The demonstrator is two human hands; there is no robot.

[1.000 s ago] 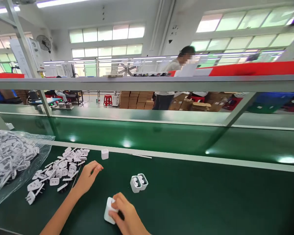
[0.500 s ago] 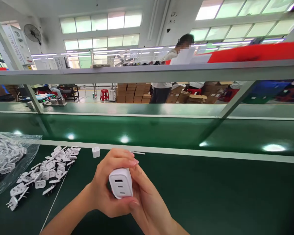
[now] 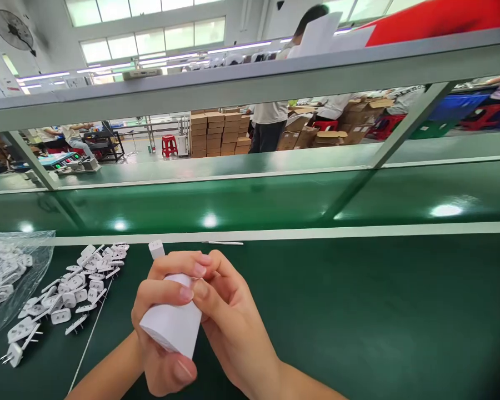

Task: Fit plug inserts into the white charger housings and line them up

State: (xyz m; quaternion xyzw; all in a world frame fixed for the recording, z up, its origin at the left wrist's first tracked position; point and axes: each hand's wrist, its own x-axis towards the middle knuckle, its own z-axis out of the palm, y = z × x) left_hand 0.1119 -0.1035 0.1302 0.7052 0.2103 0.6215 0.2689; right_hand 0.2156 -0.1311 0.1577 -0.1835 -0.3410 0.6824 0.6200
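A white charger (image 3: pixel 175 325) is wrapped in the fingers of my left hand (image 3: pixel 160 297), its smooth side turned up and its port face out of sight. At the charger's far right end, the thumb and index finger of my right hand (image 3: pixel 241 328) press together; what they pinch there is hidden. Just behind my left fingers stands a small white charger cube (image 3: pixel 156 249). Left of my hands lies a spread of white plug pieces with metal prongs (image 3: pixel 69 300).
A clear plastic bag (image 3: pixel 8 278) of white parts lies at the far left. A thin white stick (image 3: pixel 225 243) rests near the white strip across the green bench (image 3: pixel 358 311). Above runs a metal shelf rail (image 3: pixel 250 83). Beyond it are a person (image 3: pixel 270 119) and stacked cartons (image 3: pixel 214 133).
The charger has turned so its port face no longer shows, and it moved left. My right fingers went from supporting its side to pinching at its far end. The view has tilted down.
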